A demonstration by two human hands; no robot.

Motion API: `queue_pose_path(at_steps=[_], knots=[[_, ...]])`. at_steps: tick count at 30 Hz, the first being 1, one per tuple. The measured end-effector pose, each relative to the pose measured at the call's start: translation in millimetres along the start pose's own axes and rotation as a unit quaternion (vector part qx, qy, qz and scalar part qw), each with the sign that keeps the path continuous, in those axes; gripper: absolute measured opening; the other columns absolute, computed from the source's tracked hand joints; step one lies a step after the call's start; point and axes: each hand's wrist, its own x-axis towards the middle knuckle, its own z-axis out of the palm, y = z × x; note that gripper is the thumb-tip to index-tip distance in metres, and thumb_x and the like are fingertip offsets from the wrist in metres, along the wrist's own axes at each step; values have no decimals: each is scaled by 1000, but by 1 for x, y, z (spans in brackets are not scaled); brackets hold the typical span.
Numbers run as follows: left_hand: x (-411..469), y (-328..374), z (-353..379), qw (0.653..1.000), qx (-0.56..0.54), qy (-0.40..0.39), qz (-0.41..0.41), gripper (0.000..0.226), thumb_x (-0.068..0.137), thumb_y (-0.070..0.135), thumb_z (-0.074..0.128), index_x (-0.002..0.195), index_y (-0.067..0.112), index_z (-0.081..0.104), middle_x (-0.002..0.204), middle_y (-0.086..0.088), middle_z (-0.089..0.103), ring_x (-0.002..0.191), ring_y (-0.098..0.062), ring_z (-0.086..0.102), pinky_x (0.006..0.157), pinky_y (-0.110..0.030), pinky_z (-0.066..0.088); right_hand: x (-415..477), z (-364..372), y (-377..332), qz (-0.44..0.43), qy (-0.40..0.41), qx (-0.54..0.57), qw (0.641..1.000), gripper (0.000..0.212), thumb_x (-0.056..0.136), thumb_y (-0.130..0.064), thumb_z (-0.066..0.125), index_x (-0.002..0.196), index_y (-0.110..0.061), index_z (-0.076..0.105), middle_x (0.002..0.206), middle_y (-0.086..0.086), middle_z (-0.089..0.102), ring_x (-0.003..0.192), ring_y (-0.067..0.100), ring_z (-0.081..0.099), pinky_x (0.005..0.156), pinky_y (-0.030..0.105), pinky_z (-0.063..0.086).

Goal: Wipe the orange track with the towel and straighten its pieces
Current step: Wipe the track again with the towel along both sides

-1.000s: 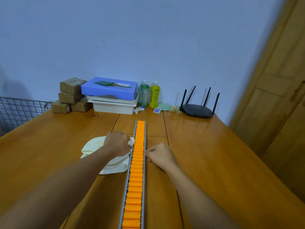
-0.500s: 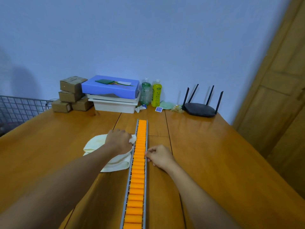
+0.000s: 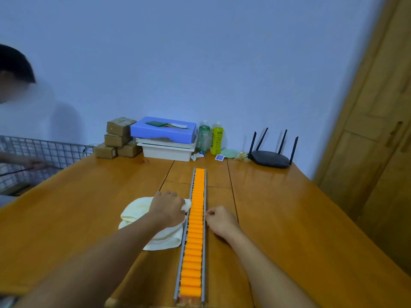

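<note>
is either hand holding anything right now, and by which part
The left hand clutches the towel at its bunched edge beside the orange track. The right hand holds nothing.

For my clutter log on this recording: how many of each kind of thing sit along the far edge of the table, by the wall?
Brown cardboard boxes: 4
Stacked flat boxes and trays, blue box on top of white trays: 3
Drink bottles, one green, one yellow: 2
Black router: 1
Small blue card: 1
Total: 11, leaving out the small scraps, which are too blurred to sort.
</note>
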Motion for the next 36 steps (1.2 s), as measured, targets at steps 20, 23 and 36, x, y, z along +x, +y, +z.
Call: queue_pose_path(at_steps=[20, 23, 36], knots=[[-122, 20, -12, 1000, -3, 15, 6, 43, 101, 45, 48, 135, 23, 62, 135, -6, 62, 127, -27, 52, 111, -47, 35, -90, 18, -1, 15, 38, -32, 999, 33, 99, -33, 50, 92, -11, 74, 69, 1, 51, 62, 19, 47, 59, 34, 36], [-135, 21, -12, 1000, -7, 16, 9, 46, 101, 46, 48, 140, 24, 60, 138, -6, 61, 128, -27, 52, 110, -47, 35, -99, 18, -2, 15, 34, -27, 999, 33, 100, -33, 50, 87, -14, 74, 70, 0, 53, 61, 18, 49, 58, 33, 39], [-140, 20, -13, 1000, -12, 4, 25, 47, 100, 45, 50, 141, 24, 60, 134, -4, 63, 124, -25, 53, 109, -46, 35, -95, 17, -8, 39, 36, -25, 998, 26, 91, -28, 53, 66, -26, 61, 65, 0, 53, 59, 20, 50, 57, 34, 39]])
